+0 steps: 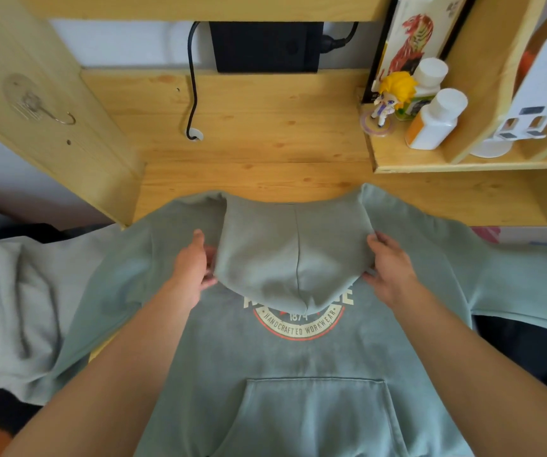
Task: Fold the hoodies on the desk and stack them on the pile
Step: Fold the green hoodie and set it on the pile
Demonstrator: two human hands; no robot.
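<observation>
A sage-green cotton hoodie lies front side up on a pale pine desk, seen from above by the person wearing the camera. Its hood is folded down over the chest, covering the top of a round cream and red printed badge that reads "HANDCRAFTED WORKWEAR". A kangaroo pocket sits lower on the front, nearest the viewer. Both sleeves spread outward, the left one draping off the desk edge over a light grey garment that lies rumpled at the left.

The left hand holds the left edge of the hood, its fingertips tucked under the fabric. The right hand holds the right edge, thumb on top and fingers curled against the cloth. The hands are well apart, one at each side of the hood.

At the back of the desk stands a black rectangular box, with a black cable running down into a hole in the desktop. On a side shelf at the right stand a small yellow-haired figurine, two white-capped plastic bottles and a box printed with a red tiger. A metal hook is fixed to the wooden panel at the left.
</observation>
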